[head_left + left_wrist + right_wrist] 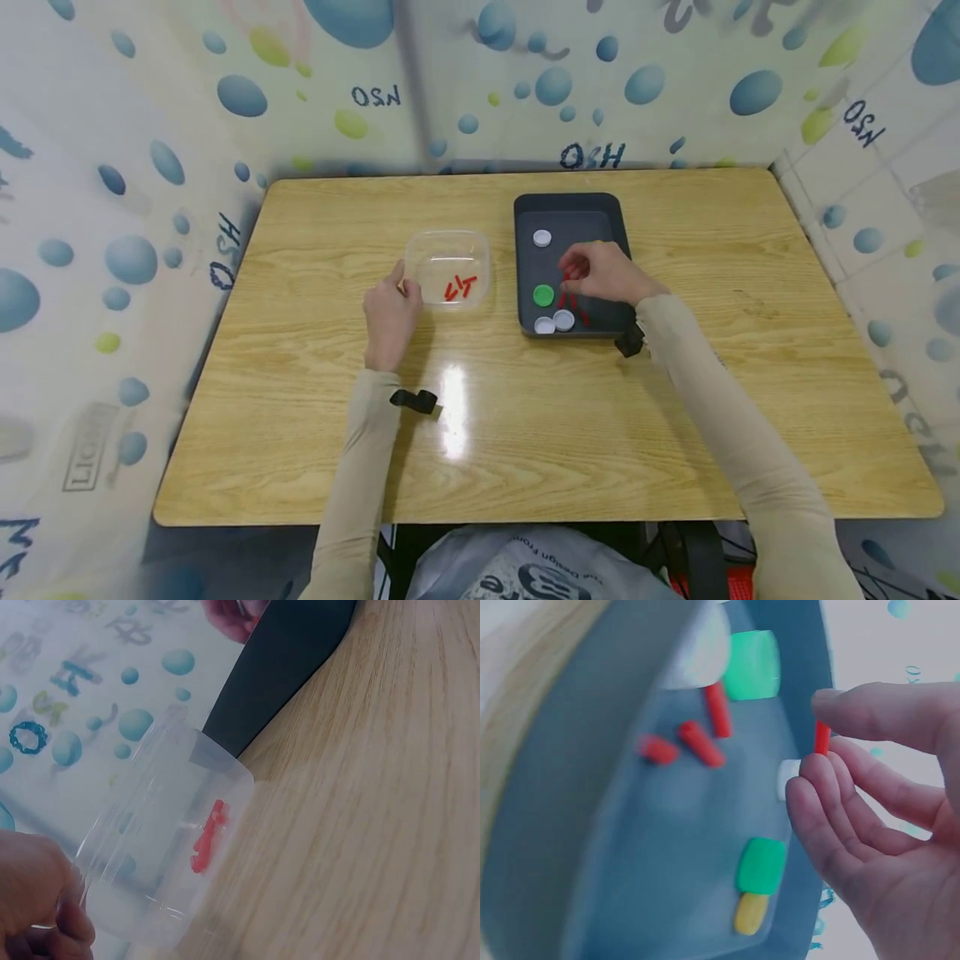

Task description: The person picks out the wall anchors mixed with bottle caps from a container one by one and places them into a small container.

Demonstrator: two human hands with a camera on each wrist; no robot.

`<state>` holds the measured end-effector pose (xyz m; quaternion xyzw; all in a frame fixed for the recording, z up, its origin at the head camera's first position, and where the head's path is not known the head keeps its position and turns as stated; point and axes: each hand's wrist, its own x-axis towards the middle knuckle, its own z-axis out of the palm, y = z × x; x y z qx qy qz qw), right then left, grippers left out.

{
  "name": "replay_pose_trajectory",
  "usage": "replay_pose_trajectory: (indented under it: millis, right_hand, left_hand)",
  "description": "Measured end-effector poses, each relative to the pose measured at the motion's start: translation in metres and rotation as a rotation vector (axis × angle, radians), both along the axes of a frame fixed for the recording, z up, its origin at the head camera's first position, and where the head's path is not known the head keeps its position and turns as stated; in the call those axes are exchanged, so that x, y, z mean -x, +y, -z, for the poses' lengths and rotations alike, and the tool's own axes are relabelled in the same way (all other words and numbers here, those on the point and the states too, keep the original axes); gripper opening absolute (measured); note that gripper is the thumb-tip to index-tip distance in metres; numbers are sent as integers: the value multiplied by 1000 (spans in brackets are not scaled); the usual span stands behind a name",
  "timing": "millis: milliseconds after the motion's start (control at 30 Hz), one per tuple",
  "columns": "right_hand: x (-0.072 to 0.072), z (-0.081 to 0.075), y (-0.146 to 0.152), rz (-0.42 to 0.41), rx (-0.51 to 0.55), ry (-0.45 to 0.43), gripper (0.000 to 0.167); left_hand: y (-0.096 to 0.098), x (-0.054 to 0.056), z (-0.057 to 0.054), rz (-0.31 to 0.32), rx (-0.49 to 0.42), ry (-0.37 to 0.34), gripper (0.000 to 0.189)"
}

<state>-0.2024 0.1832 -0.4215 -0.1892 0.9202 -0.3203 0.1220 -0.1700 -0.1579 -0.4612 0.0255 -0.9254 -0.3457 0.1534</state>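
My left hand [392,321] grips the near left edge of a clear plastic container [161,896], which holds several short red sticks [210,836]. Over the dark grey tray [573,218], my right hand [606,273] pinches one short red stick [822,739] between thumb and fingertips. Below that hand, more red sticks [701,744] lie loose on the tray floor. A green round cap [543,295] and white round caps [563,320] lie close by. In the right wrist view, a green piece [762,866] touches a smaller yellow piece [751,913]; the head view has them hidden behind the hand.
Container and tray stand side by side on a wooden table [570,433], with a gap between them. Another white cap [542,238] lies toward the tray's far end. The tray has raised walls. Patterned sheeting [480,100] hangs behind the table and at both sides.
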Motion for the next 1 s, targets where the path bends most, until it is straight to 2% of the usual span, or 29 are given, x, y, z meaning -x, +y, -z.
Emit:
replay_pose_trajectory:
  millis: [233,467,600,833,1000]
  right_hand:
    - [4,-16,-23,-41,37,3,32]
    - [11,-28,-50,-94,59,3,30]
    - [15,-31,-63,-115,68,-2,29]
    - [20,-32,-82,-116,74,-14,31]
    - [24,-27,-96,-151,94,-1,31]
  left_hand:
    - [-5,-2,-1,-12,-5,-7,45]
    - [-6,-4,-3,-22,35,-5,46]
    - [-5,-4,-3,-22,42,-11,45]
    - [-2,-2,-4,-20,109,-24,45]
    - [-1,-1,-4,-17,124,-43,46]
